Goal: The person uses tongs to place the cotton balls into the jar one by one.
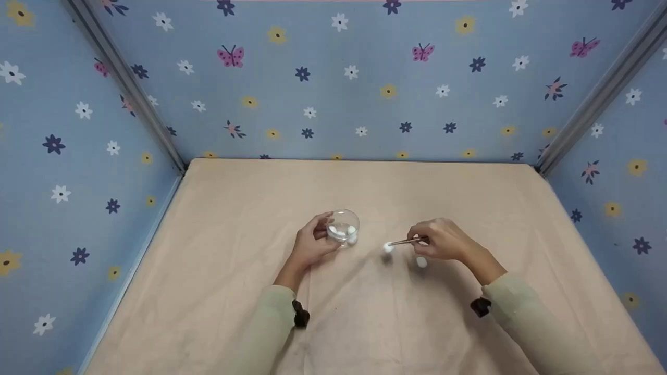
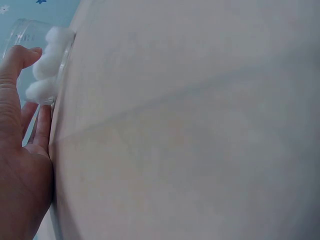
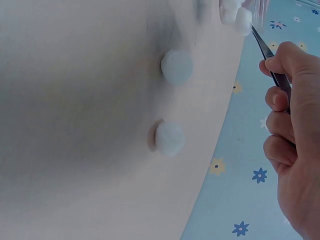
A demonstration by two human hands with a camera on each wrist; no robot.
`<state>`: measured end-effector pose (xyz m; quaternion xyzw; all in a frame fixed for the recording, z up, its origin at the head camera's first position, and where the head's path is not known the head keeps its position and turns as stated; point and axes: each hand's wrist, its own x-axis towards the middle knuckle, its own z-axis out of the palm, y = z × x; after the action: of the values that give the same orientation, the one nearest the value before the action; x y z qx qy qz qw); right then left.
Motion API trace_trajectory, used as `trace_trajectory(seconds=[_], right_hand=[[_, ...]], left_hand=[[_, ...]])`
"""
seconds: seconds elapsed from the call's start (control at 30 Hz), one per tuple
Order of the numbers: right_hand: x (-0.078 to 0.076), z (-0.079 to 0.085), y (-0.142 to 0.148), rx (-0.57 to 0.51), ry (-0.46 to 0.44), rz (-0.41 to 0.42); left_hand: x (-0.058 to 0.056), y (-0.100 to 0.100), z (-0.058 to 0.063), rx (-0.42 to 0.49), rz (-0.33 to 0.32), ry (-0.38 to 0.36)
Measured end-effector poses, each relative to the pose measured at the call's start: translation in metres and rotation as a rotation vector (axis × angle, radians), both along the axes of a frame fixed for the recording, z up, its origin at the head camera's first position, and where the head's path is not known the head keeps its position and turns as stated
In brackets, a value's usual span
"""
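My left hand (image 1: 312,245) holds a small clear jar (image 1: 343,214) by its side, thumb on the near side and fingers around the far side. Several white cotton balls (image 2: 47,65) lie at the bottom of the jar, low against the cloth in the left wrist view. To the right, my right hand (image 1: 440,239) grips metal tweezers (image 3: 264,46) between thumb and curled fingers. At their tips is a cotton ball (image 3: 244,21), held above the cloth and a short way right of the jar. Two more, an upper cotton ball (image 3: 176,67) and a lower cotton ball (image 3: 169,138), lie loose on the cloth.
A pale peach cloth (image 1: 250,198) with soft creases covers the table. Blue walls (image 1: 333,52) with printed flowers and butterflies enclose its back and both sides, with grey metal posts (image 1: 130,88) at the corners. Black bands (image 1: 300,314) sit at both sleeve cuffs.
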<state>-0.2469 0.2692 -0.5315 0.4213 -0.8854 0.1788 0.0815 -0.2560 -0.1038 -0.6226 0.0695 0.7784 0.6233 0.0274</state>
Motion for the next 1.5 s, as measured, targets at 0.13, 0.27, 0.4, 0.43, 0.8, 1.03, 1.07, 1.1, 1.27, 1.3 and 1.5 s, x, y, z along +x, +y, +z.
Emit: trace_trajectory(seconds=[0.13,0.27,0.4,0.43,0.8,1.03,1.07,1.1,1.27,1.3,1.5], right_hand=[[-0.002,0.002,0.000,-0.008,-0.003,-0.022],[-0.004,0.005,-0.001,-0.018,-0.010,-0.046],[-0.007,0.008,-0.004,-0.023,-0.001,-0.055],[-0.007,0.009,-0.004,-0.024,0.001,-0.055],[-0.014,0.014,-0.010,-0.036,-0.014,-0.098],[-0.018,0.012,-0.017,-0.048,0.006,-0.128],[-0.019,0.012,-0.018,-0.051,0.005,-0.131],[-0.019,0.011,-0.019,-0.053,0.004,-0.136],[-0.021,0.010,-0.023,-0.075,0.018,-0.153],[-0.021,0.009,-0.024,-0.080,0.026,-0.159],[-0.024,0.003,-0.030,-0.110,0.054,-0.179]], left_hand=[[0.000,0.000,-0.001,-0.007,0.004,0.009],[0.000,0.000,-0.002,-0.005,0.005,0.024],[0.000,0.000,-0.001,-0.003,0.002,0.022],[0.000,0.000,-0.001,-0.004,0.002,0.021],[0.000,-0.001,-0.002,-0.009,-0.019,0.030],[0.001,-0.001,-0.001,-0.029,-0.011,0.030],[0.001,-0.001,-0.001,-0.034,-0.009,0.031],[0.001,-0.001,-0.001,-0.038,-0.010,0.033],[0.001,-0.001,-0.001,-0.042,-0.009,0.041],[0.001,-0.001,-0.001,-0.038,-0.009,0.039],[0.001,-0.001,-0.001,-0.014,-0.004,0.035]])
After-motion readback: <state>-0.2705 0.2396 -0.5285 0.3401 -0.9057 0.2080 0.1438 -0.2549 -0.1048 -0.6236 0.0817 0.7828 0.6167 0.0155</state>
